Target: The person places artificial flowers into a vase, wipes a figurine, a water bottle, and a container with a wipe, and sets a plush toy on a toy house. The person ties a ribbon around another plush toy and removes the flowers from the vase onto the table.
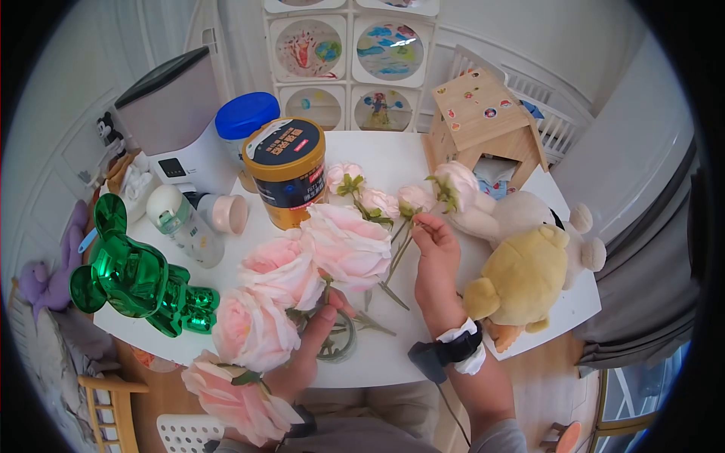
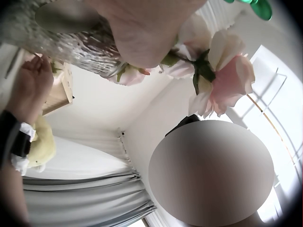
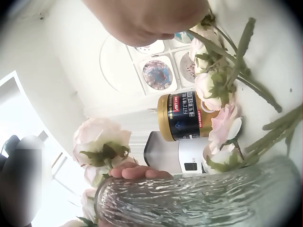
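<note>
My left hand point(image 1: 306, 351) grips the ribbed glass vase point(image 1: 340, 341) near its mouth; in the right wrist view its fingers point(image 3: 137, 172) lie on the rim of the glass point(image 3: 189, 201). Several large pink roses point(image 1: 347, 245) lean out of the vase to the left, over that hand. To the vase's upper right, my right hand point(image 1: 439, 260) pinches a green stem below a small pale rose point(image 1: 417, 199), thumb and forefinger together. More small roses point(image 1: 379, 202) with green stems point(image 3: 255, 90) lie on the table around those fingertips.
A gold-and-black tub point(image 1: 291, 177) and a blue-lidded container point(image 1: 248, 115) stand behind the roses. Left are a shiny green bear figure point(image 1: 140, 279) and a bottle point(image 1: 189, 226). Plush toys point(image 1: 529, 268) sit beside my right forearm, with a wooden house point(image 1: 483, 113) behind them.
</note>
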Action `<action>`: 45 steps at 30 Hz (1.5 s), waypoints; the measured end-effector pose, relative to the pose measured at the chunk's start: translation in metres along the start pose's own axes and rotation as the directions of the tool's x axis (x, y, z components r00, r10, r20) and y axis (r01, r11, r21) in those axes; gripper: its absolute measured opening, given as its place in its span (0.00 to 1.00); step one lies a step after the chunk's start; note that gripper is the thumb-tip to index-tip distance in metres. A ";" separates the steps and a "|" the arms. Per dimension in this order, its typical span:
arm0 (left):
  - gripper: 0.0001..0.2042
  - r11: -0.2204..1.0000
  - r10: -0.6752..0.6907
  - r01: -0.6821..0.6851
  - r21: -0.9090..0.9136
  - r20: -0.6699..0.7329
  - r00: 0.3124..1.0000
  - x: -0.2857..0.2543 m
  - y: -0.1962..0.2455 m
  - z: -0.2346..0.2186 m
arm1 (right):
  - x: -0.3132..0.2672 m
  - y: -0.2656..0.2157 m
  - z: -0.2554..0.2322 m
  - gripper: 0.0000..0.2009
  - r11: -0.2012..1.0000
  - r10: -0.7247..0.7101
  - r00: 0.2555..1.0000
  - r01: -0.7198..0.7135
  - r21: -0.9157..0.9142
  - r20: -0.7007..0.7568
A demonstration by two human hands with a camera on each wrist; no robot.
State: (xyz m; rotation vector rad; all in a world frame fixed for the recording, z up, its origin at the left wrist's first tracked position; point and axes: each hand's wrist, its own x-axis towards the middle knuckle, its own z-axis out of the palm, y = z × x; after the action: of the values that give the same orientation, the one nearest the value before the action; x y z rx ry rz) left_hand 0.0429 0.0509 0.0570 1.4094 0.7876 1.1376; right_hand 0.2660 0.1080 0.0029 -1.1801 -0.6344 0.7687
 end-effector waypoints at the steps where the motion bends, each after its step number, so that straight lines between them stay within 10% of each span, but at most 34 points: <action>1: 0.07 1.000 0.007 -0.007 0.029 0.010 1.000 0.000 0.000 -0.001 | -0.002 -0.003 0.001 0.14 1.000 0.001 1.000 -0.001 -0.001 0.003; 9: 0.08 1.000 -0.009 0.009 -0.010 -0.009 1.000 -0.001 -0.006 0.000 | -0.044 -0.067 0.015 0.20 0.822 -0.542 0.841 0.532 0.201 -0.010; 17: 0.08 0.993 -0.028 0.017 -0.118 -0.096 0.995 -0.002 -0.006 0.004 | -0.103 -0.113 0.009 0.19 0.803 -0.566 0.800 0.480 0.353 0.200; 24: 0.14 0.999 -0.013 0.009 -0.034 -0.119 0.993 -0.004 -0.012 0.000 | -0.105 -0.101 -0.005 0.13 0.646 -0.425 0.541 0.743 -0.175 0.726; 29: 0.17 0.960 0.059 0.029 0.280 -0.303 0.951 -0.015 -0.059 -0.019 | -0.108 -0.095 0.025 0.17 0.789 -0.346 0.633 0.595 -0.150 0.693; 31: 0.18 0.986 -0.126 0.104 -0.130 -0.181 0.975 -0.011 -0.018 -0.001 | -0.107 -0.091 0.026 0.16 0.783 -0.368 0.648 0.603 -0.153 0.667; 36: 0.15 0.999 -0.046 0.047 0.008 -0.133 0.990 -0.010 -0.029 -0.012 | -0.105 -0.087 0.023 0.17 0.866 -0.067 0.719 0.387 -0.318 0.692; 39: 0.15 0.999 -0.033 0.036 0.024 -0.114 0.993 -0.006 -0.036 -0.016 | -0.105 -0.092 0.026 0.17 0.931 -0.261 0.726 0.364 -0.034 0.636; 45: 0.14 0.992 -0.092 0.084 -0.099 -0.087 0.992 -0.005 -0.040 -0.013 | -0.106 -0.081 0.024 0.17 0.980 -0.152 0.786 0.198 -0.011 0.600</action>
State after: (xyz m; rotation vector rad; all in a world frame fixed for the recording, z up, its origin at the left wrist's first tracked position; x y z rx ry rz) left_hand 0.0344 0.0575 0.0161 1.2393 0.8413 1.1622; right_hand 0.1997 0.0216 0.0830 -0.9141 -1.2935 0.9699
